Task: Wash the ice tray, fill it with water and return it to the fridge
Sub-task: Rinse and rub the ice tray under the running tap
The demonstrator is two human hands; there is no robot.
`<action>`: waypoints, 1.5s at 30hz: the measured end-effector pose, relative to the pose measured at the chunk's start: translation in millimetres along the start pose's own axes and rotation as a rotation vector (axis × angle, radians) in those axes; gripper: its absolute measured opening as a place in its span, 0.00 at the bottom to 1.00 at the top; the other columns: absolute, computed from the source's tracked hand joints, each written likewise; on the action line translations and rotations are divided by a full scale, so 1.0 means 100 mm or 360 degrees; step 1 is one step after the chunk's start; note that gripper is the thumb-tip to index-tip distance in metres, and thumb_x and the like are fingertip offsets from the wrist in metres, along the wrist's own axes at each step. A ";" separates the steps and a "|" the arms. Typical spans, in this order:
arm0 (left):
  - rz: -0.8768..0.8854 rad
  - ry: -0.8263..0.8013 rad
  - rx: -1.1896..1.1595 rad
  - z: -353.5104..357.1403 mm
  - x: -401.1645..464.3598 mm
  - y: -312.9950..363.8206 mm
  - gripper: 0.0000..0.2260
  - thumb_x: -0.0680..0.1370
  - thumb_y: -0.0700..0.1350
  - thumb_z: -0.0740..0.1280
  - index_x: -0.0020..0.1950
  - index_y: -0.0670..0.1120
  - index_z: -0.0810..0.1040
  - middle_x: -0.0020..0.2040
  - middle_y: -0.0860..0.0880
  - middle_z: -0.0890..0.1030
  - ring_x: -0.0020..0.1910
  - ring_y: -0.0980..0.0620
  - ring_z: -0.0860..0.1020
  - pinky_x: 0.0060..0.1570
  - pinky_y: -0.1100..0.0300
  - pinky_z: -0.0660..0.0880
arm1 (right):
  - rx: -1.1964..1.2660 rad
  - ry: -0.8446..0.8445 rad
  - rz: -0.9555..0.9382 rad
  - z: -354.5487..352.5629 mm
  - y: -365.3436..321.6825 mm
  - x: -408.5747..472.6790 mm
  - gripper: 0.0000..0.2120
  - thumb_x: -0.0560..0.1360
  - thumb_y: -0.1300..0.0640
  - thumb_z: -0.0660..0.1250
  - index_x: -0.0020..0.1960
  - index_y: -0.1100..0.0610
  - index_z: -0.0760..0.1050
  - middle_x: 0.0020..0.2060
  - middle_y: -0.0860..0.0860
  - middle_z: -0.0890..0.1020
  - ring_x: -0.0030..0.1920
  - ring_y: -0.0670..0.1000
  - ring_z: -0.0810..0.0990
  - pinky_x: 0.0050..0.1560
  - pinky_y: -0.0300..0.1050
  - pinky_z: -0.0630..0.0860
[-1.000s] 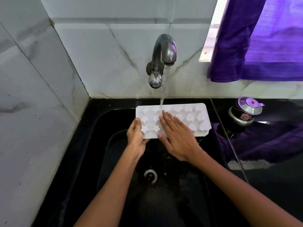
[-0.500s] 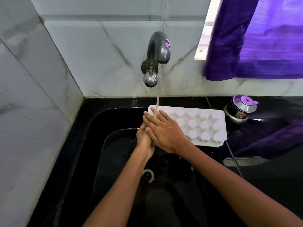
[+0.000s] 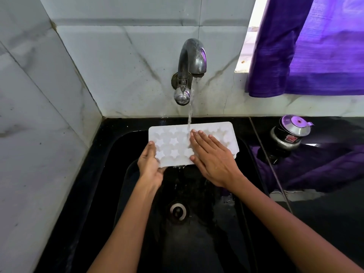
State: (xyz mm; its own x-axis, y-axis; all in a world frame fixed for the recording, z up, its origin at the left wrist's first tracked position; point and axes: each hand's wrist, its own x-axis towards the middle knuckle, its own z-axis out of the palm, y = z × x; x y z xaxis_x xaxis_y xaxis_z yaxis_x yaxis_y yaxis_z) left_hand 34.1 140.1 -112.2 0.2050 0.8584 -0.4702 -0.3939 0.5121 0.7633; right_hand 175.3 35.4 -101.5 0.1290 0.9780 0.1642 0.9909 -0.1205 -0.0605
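1 of 3 steps is underway: the ice tray (image 3: pixel 177 144) sits over the sink (image 3: pixel 110 174) under running water, left hand (image 3: pixel 150 166) gripping its end, right hand (image 3: pixel 213 156) flat, fingers together, rubbing. Filling and the fridge remain. The tray's right half is hidden.

White ice tray (image 3: pixel 173 142) with star-shaped moulds, level under running tap water.
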 end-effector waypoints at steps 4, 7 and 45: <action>0.0092 0.0087 0.0028 -0.14 -0.05 0.10 0.06 0.80 0.47 0.62 0.47 0.51 0.78 0.45 0.51 0.82 0.43 0.51 0.81 0.39 0.52 0.81 | 0.0105 0.0012 0.0035 0.04 -0.10 0.03 0.32 0.79 0.38 0.42 0.76 0.56 0.42 0.75 0.50 0.46 0.76 0.47 0.44 0.76 0.44 0.40; 0.0122 0.0165 0.0003 -0.27 -0.06 0.15 0.07 0.81 0.46 0.62 0.46 0.52 0.77 0.43 0.52 0.81 0.41 0.53 0.81 0.33 0.57 0.81 | 0.0094 -0.0032 0.0214 0.07 -0.06 0.06 0.43 0.72 0.28 0.41 0.76 0.55 0.37 0.76 0.50 0.41 0.76 0.47 0.38 0.74 0.44 0.35; 0.0126 0.0150 0.0729 -0.96 -0.25 0.46 0.14 0.82 0.48 0.57 0.61 0.44 0.76 0.54 0.44 0.81 0.49 0.46 0.80 0.42 0.53 0.78 | 0.2083 -0.0114 0.0947 0.03 0.13 -0.17 0.13 0.80 0.66 0.58 0.61 0.65 0.75 0.55 0.59 0.82 0.54 0.54 0.82 0.48 0.41 0.81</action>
State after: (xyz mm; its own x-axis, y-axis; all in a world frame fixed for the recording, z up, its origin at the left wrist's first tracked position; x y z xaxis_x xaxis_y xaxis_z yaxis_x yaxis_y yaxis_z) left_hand -75.0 139.2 -107.8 0.0995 0.8997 -0.4249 0.0351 0.4236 0.9052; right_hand 185.6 18.2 -107.8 0.4619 0.8500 -0.2532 0.0391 -0.3046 -0.9517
